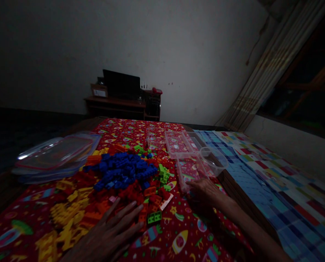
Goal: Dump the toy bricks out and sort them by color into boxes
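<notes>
A big heap of toy building bricks lies on the red patterned cloth, with blue bricks [124, 169] on top and yellow bricks [69, 209] at the near left. My left hand [116, 227] rests flat over the orange and red bricks at the heap's near side, fingers spread and holding nothing. Beside the heap, on the right, my right hand [207, 189] is closed on the near edge of a clear plastic box [192, 165]; part of its grip is hidden. A green brick [154, 217] sits just right of my left fingertips.
Clear lids [55, 156] are stacked to the left of the heap. More clear boxes [179, 142] and a round clear tub [214, 162] stand at the right. A bed with a checked cover [261, 174] adjoins the table. A desk with a monitor [121, 84] stands by the wall.
</notes>
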`<state>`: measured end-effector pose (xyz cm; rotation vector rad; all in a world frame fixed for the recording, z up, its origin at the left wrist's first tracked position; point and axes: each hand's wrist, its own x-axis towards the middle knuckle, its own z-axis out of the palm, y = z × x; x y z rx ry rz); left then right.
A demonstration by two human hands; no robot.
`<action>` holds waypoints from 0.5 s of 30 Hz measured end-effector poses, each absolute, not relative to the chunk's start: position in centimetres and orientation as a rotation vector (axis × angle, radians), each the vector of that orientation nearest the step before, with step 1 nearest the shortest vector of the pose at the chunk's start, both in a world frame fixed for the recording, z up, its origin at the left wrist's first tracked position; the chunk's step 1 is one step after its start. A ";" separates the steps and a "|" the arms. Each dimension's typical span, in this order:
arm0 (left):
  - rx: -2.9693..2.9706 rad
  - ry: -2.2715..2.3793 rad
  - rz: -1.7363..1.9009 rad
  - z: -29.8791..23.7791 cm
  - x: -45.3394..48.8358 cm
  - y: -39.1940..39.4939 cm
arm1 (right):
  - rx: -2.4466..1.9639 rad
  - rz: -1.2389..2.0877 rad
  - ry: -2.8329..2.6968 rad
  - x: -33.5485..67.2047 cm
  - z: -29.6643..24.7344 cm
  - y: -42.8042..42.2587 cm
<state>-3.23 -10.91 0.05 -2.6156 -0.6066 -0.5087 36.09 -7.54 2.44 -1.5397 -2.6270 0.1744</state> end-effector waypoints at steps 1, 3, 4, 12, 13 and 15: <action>-2.616 -0.612 -0.510 0.1 -3.2 -10.9 | -1.536 0.245 -2.632 36.0 2.7 -7.3; -2.619 -0.622 -0.521 0.2 -3.2 -11.0 | -1.514 0.336 -2.639 36.1 3.0 -6.9; -2.626 -0.628 -0.526 0.2 -3.2 -11.0 | -1.490 0.351 -2.639 36.2 3.1 -6.7; -2.694 -0.637 -0.540 -0.1 -3.3 -11.0 | -1.404 0.287 -2.596 36.6 3.0 -6.8; -2.702 -0.646 -0.543 -0.2 -3.3 -11.0 | -1.412 0.290 -2.602 36.5 3.1 -6.9; -2.699 -0.655 -0.543 -0.3 -3.3 -10.9 | -1.393 0.290 -2.609 36.4 3.5 -7.1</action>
